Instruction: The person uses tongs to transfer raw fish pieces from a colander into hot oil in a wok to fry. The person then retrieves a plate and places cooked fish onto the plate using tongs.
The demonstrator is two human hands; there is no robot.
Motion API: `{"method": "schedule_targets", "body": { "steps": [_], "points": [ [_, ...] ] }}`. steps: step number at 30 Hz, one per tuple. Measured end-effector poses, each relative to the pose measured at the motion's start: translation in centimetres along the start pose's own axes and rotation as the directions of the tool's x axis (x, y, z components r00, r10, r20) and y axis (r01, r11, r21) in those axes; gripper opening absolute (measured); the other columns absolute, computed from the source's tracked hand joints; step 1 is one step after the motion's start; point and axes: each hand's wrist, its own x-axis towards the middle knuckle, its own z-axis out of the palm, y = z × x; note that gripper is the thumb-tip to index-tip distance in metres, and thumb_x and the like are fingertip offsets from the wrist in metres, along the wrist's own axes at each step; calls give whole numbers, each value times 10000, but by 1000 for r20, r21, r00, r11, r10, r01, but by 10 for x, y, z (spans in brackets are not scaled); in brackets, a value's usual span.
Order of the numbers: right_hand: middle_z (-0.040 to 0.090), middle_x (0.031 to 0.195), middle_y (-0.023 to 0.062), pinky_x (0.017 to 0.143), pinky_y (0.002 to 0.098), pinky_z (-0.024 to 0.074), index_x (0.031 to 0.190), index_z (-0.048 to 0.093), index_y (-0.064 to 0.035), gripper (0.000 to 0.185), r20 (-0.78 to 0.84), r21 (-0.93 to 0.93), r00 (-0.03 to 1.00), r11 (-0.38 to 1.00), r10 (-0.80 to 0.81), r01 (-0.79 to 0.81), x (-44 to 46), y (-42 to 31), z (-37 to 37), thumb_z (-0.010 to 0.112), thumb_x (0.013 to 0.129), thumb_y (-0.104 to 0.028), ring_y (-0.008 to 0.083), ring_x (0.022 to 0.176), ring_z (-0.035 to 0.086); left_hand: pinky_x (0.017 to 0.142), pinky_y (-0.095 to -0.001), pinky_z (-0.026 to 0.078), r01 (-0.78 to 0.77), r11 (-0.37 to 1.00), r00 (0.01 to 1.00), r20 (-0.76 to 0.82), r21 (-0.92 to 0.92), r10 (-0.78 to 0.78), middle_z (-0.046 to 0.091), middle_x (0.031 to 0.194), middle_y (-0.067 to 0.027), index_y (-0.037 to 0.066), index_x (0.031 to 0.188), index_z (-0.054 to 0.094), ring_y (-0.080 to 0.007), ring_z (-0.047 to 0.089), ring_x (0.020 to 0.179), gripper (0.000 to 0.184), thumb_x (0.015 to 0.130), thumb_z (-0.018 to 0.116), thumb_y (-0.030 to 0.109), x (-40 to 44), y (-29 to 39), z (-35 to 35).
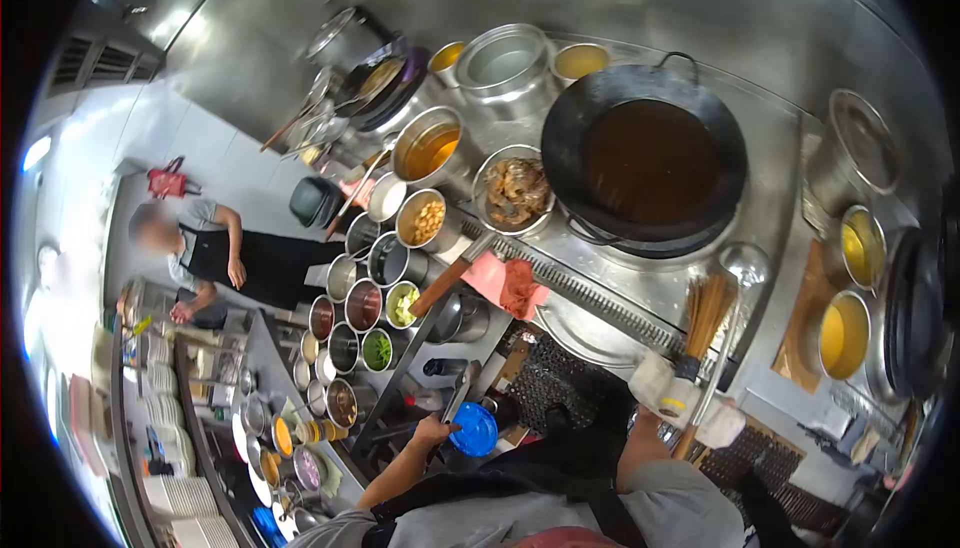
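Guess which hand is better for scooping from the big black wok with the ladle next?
Probably the right hand. It's close to the lower end of the ladle and nearer the wok. The left hand is over by the blue container.

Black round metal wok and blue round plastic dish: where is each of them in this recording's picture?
Black round metal wok (565,148), head camera view, on its left inner wall.
Blue round plastic dish (476,433), head camera view, middle of its visible surface.
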Motion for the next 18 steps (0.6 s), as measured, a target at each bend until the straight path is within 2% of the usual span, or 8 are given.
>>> {"method": "schedule_targets", "body": {
  "steps": [2,4,5,7,10,13,17,18],
  "points": [
    [673,847,194,745,454,502,865,662,20,444,46,90,997,994,58,-62,10,3,11,507,920,-393,357,830,640,973,-417,464,52,998,999,-5,-20,-52,645,1136,-269,-31,1201,604,-367,602,1137,845,631,752,576,-15,7,-1],
    [671,825,186,713,443,504,862,658,18,440,76,163,992,981,97,-108,20,8,19,503,924,-389,344,799,641,965,-419,470,48,999,995,85,-10,-47,649,1125,-267,-24,1206,595,-377,607,1123,830,646,744,570,-27,10,2],
    [670,813,182,697,438,505,861,656,18,438,94,197,989,972,115,-131,21,11,20,501,925,-387,337,784,642,965,-419,470,56,998,995,82,-23,-54,649,1125,-267,-24,1206,595,-377,607,1123,830,646,744,570,-27,7,7],
    [668,791,174,665,428,506,858,653,17,434,117,255,983,953,139,-165,19,18,24,497,929,-383,324,753,644,964,-417,470,82,990,990,102,115,-94,639,1152,-262,-23,1222,586,-377,601,1131,829,663,730,573,-25,-9,22],
    [666,757,162,617,413,509,854,647,15,429,145,321,977,927,154,-193,10,33,28,491,935,-376,305,707,647,970,-415,466,19,1000,994,108,2,-19,623,1190,-257,-23,1221,585,-365,590,1151,827,682,703,592,-16,-50,50],
    [663,723,151,570,398,511,850,641,13,423,174,356,972,910,161,-214,-3,49,31,485,941,-370,285,661,649,968,-411,467,95,994,983,154,63,-104,624,1193,-251,-25,1219,585,-353,592,1153,823,694,687,600,-32,-46,42],
    [659,678,135,506,378,515,844,634,11,417,171,361,977,914,130,-185,-3,56,32,478,948,-361,259,599,653,960,-409,473,85,996,989,121,-1,-85,633,1175,-252,-28,1224,581,-355,604,1132,823,701,681,598,-37,-51,43],
    [619,636,116,399,318,434,832,621,-24,363,169,337,979,926,118,-170,-2,55,30,476,951,-334,180,511,593,962,-406,472,101,993,985,137,58,-108,634,1176,-248,-29,1224,583,-352,606,1131,824,695,687,595,-38,-45,37]
  ]
}}
